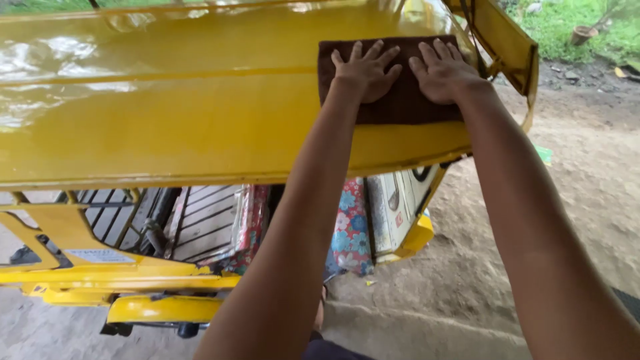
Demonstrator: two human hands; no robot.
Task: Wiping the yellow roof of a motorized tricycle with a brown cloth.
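Note:
A dark brown cloth (407,107) lies flat on the glossy yellow roof (187,120) of a small vehicle, near its right end. My left hand (365,70) presses down on the cloth's left half with fingers spread. My right hand (443,70) rests flat on the cloth's right half, fingers apart too. Both arms reach up and forward from below the frame. The roof shines with reflections at its left side.
Below the roof I see a yellow metal frame (100,273), black bars, and a flowered seat cover (350,227). Bare dirt ground (573,200) spreads to the right, with grass and a clay pot (583,33) at the far top right. A yellow bracket (510,43) juts beside the cloth.

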